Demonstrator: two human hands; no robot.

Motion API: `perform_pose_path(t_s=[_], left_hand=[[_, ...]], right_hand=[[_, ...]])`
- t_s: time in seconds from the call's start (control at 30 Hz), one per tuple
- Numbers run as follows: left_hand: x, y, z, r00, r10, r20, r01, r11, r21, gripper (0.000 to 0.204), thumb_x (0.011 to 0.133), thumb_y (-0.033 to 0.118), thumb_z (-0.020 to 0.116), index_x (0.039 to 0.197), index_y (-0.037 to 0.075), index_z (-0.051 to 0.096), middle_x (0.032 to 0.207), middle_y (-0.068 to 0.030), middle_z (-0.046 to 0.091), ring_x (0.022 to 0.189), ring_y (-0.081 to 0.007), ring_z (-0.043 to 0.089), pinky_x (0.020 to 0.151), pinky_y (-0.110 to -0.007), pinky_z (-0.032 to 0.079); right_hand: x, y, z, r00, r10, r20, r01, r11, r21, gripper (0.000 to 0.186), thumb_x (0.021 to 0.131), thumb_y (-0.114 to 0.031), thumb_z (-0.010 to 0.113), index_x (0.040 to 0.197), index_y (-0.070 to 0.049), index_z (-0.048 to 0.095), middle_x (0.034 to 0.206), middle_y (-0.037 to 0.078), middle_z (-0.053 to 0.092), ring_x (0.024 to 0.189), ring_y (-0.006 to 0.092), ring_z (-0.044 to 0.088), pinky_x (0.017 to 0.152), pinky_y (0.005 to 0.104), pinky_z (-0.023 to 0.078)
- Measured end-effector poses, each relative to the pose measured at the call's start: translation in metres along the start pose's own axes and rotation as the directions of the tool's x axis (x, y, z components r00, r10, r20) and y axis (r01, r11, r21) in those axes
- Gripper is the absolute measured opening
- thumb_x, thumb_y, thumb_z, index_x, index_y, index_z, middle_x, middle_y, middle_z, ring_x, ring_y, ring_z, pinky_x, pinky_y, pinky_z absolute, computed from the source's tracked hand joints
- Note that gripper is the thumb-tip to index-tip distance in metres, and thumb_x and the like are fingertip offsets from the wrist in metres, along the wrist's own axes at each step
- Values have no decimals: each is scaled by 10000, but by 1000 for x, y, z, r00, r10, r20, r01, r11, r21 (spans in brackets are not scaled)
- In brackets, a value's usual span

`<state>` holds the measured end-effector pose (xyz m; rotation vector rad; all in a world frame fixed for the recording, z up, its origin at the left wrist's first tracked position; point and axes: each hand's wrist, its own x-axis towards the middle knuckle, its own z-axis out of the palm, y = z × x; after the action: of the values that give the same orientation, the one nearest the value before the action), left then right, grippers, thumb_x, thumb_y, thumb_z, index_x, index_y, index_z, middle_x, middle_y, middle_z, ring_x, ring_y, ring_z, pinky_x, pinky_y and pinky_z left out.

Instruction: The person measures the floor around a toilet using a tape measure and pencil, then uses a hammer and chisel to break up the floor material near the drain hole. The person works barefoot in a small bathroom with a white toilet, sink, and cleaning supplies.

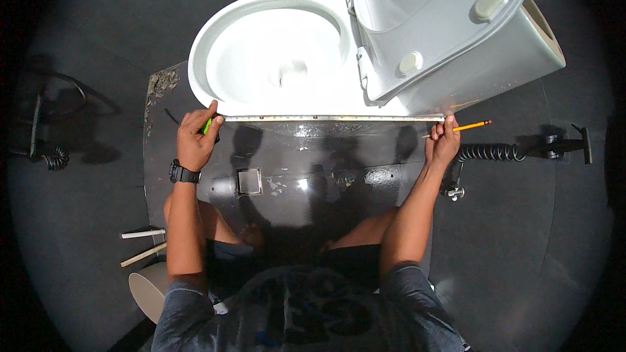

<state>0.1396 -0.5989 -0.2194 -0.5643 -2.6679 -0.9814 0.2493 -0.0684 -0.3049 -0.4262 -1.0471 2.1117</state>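
Observation:
A white toilet (287, 52) lies on its side on a dark board (293, 176), its lid (437, 19) swung open to the right. A measuring tape blade (326, 118) stretches straight along the toilet's near edge. My left hand (195, 137) grips the green tape case (207, 126) at the blade's left end. My right hand (443, 140) pins the blade's right end against the toilet and holds an orange pencil (469, 126) that points to the right. A black watch (182, 173) is on my left wrist.
A black coiled hose (489, 152) with a fitting lies at the right. Two pale sticks (143, 244) and a round pale object (147, 290) lie at the lower left. Another coiled cable (55, 156) sits at the far left. A small square plate (249, 181) is set in the board.

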Motion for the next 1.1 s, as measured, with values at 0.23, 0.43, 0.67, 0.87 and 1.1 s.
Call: perform_pose_path(t_s=[0.23,0.43,0.67,0.87,1.1], left_hand=[[2,-3,1,999,43,-6,-43,999,10,348,928,164,743,1245,20,727,919,-119,731,836,-244,646,842,-349,472],[1,-7,3,1000,29,6,-28,999,-18,370,931,161,742,1274,26,715,917,-111,727,831,-238,633,826,-356,471],[2,-4,4,999,23,-28,-23,1000,-16,353,915,149,760,1241,19,732,917,-119,738,857,-236,649,845,-357,478],[1,-5,6,1000,-15,-20,14,999,-40,355,908,149,768,1233,9,733,924,-119,743,861,-234,651,854,-360,483],[4,-6,4,1000,17,-6,-17,1000,-16,372,908,154,769,1247,6,726,939,-128,739,848,-241,643,840,-351,484]], right_hand=[[-1,0,2,1000,3,-26,-2,1000,29,126,1022,-131,659,973,-16,641,721,-5,518,599,69,462,486,220,365],[0,-1,4,999,6,-43,-4,999,47,119,1021,-126,659,987,-13,654,718,-5,526,582,69,456,480,219,365],[1,-1,6,1000,-6,-7,7,997,77,116,1018,-119,659,992,-6,668,704,-1,546,570,68,467,467,216,364],[1,0,5,1000,-6,-10,7,998,64,127,1022,-131,656,951,-26,654,705,-3,547,568,65,466,467,213,359],[5,3,3,999,12,-30,-8,994,105,123,1025,-140,652,965,-33,646,720,-5,544,567,66,462,461,214,363]])
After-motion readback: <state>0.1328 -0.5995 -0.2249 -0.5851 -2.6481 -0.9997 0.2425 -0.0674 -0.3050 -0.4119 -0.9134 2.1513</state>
